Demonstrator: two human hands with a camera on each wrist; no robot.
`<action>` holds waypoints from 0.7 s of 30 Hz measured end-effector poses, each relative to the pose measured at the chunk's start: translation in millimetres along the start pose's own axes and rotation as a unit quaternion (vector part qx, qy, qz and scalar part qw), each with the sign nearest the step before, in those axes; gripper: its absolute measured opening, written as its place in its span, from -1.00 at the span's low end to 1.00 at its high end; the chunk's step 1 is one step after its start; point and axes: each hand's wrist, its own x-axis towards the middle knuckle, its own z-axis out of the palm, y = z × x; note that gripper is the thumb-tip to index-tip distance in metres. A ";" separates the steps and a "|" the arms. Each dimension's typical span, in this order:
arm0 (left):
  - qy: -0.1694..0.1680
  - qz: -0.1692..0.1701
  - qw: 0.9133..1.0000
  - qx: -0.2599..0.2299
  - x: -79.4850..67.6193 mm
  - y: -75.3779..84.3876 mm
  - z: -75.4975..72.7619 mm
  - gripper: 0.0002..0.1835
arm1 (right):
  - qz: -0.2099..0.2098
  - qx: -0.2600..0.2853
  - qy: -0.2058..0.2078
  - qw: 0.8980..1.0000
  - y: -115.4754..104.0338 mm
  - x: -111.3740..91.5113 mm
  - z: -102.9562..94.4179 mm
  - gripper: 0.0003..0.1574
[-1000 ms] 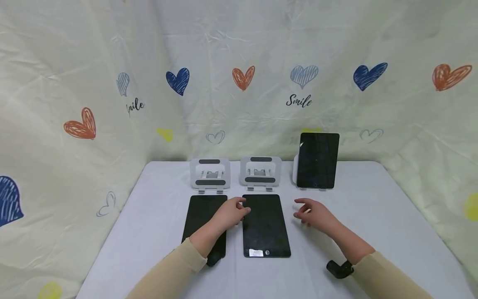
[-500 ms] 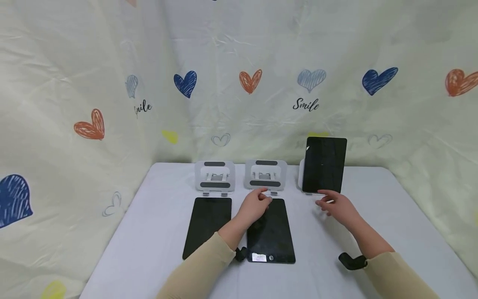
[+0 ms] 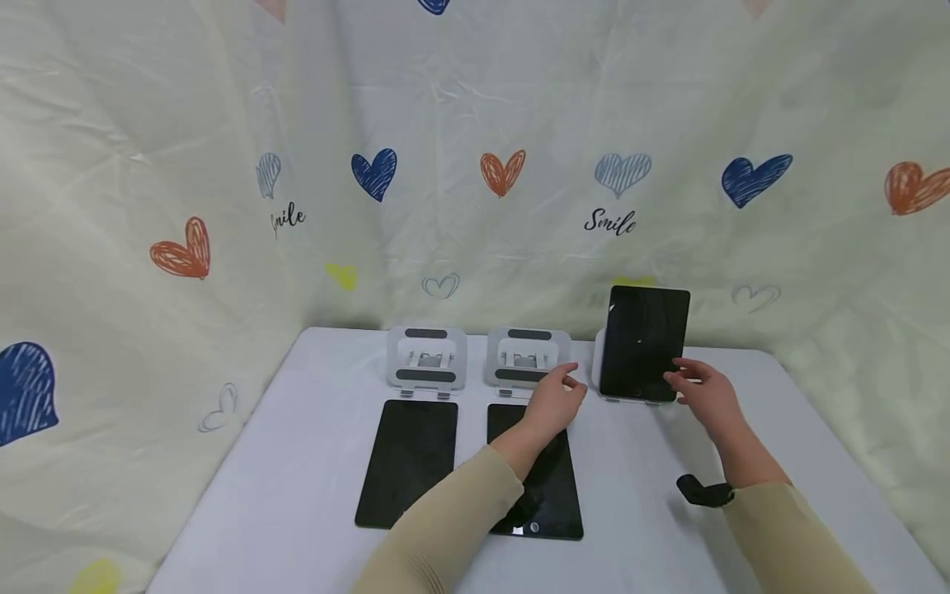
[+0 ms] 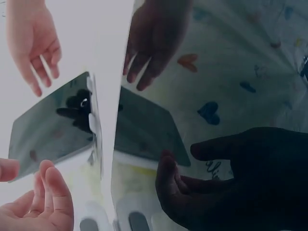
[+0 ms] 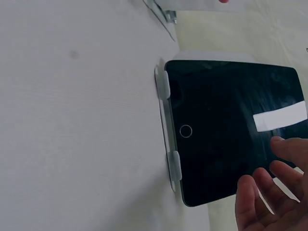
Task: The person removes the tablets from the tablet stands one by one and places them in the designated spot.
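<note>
A black tablet point(image 3: 642, 338) stands tilted on the rightmost white stand point(image 3: 598, 363), its lower edge behind the stand's small lips point(image 5: 177, 166). My right hand point(image 3: 710, 402) is at this tablet's right edge, fingers loosely bent; whether they touch it I cannot tell. My left hand point(image 3: 552, 404) hovers over the upper end of the middle flat tablet point(image 3: 545, 495), left of the standing one. Its fingers are loosely bent with nothing between them. The left wrist view shows the flat tablet's glossy screen point(image 4: 216, 86) mirroring the hands. My left forearm partly covers that tablet.
Another black tablet point(image 3: 410, 462) lies flat on the white table point(image 3: 282, 462) at the left. Two white tablet stands, the left one point(image 3: 426, 375) and the middle one point(image 3: 512, 374), hold no tablets. A sheet printed with hearts point(image 3: 374, 173) hangs behind the table.
My left hand has moved right and away from me, across the middle flat tablet. My right hand has moved forward and right to the standing tablet's edge. The head view has shifted slightly.
</note>
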 end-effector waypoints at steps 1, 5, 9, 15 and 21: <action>0.000 0.001 1.000 -0.001 2.9 2.0 4.5 -0.53 | 0.006 0.003 0.011 1.000 1.2 2.6 -1.3 -0.21; 0.002 -0.014 1.000 -0.008 13.8 12.2 18.3 -0.52 | 0.030 0.012 0.044 0.999 3.2 13.7 -5.4 -0.18; 0.012 -0.039 0.999 -0.025 21.5 24.4 23.6 -0.51 | 0.033 0.008 0.065 0.997 3.4 26.1 -4.2 -0.17; 0.014 -0.048 0.998 -0.028 36.4 28.4 29.8 -0.45 | 0.039 -0.012 0.078 0.996 2.1 39.1 6.2 -0.17; 0.012 -0.049 0.999 -0.018 45.0 25.4 37.1 -0.41 | 0.026 -0.023 0.078 0.996 7.4 46.2 11.8 -0.19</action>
